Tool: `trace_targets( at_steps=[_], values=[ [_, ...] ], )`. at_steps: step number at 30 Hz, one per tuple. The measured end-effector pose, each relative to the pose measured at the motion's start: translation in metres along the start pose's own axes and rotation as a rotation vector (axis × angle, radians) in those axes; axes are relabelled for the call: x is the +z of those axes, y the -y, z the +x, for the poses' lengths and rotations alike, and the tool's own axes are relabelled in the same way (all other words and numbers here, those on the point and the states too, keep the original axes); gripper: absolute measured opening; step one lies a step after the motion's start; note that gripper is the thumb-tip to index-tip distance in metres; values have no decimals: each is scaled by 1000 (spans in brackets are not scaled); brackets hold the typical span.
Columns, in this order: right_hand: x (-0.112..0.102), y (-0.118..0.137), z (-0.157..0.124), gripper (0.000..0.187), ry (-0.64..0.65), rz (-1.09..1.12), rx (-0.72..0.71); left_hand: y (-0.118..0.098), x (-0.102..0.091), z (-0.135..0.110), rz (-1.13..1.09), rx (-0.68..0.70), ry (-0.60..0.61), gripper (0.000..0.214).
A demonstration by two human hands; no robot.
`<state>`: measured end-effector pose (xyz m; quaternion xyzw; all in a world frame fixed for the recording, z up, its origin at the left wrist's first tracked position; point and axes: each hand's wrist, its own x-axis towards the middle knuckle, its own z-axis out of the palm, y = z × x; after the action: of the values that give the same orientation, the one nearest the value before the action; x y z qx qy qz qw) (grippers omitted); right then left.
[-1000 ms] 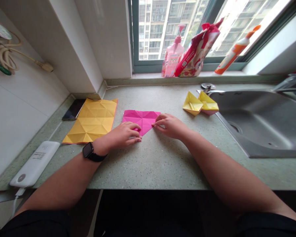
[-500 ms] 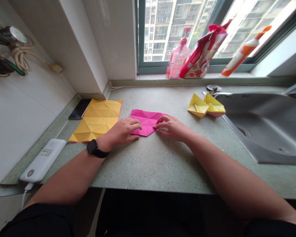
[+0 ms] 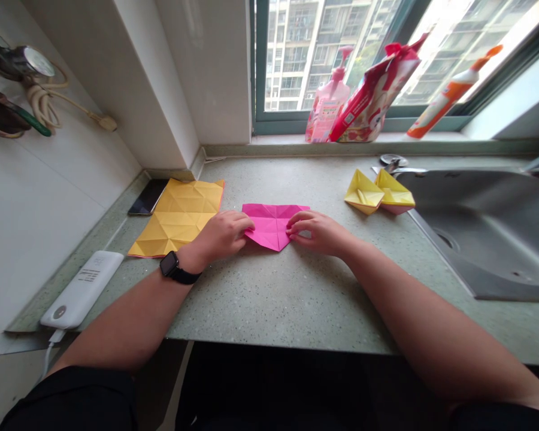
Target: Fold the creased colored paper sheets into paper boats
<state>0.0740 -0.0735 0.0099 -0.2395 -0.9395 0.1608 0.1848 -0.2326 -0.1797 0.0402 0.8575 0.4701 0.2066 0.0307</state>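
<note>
Fingers (image 3: 246, 222) of the left hand (image 3: 220, 236) are curling against the left side of a folded sheet of pink origami paper (image 3: 273, 230), while fingers (image 3: 296, 226) of the right hand (image 3: 321, 233) are pressing in at its right side. Both hands are slightly cupped, and whether either is actually pinching the paper cannot be told. The pink paper is lying flat on a speckled green countertop (image 3: 296, 299), its point toward the person. A creased yellow paper sheet (image 3: 177, 218) is lying just left of the pink paper, with a smartphone (image 3: 148, 197) and a white power bank (image 3: 83, 289) farther left. A black watch (image 3: 169, 264) is circling the left wrist. Two folded yellow paper boats (image 3: 379, 193) are sitting right of the pink paper, beside a steel sink (image 3: 480, 233). Beyond the pink paper, a pink pump bottle (image 3: 327, 102), a red bag (image 3: 372, 99) and an orange-capped tube (image 3: 444, 102) are standing on the window sill.
</note>
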Motion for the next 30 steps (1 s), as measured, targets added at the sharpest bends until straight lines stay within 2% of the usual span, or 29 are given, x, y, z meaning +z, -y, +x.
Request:
trace_targets(
  at_steps=[6,17,30],
  values=[
    [-2,7,0,14,23,41,-51,0,6,0,-46,-57,-92,21],
    [-5,13,1,14,55,50,-65,-7,15,3,-112,-165,-79,24],
    [-4,17,3,20,86,64,-88,-16,30,11,36,-241,-32,41]
  ],
)
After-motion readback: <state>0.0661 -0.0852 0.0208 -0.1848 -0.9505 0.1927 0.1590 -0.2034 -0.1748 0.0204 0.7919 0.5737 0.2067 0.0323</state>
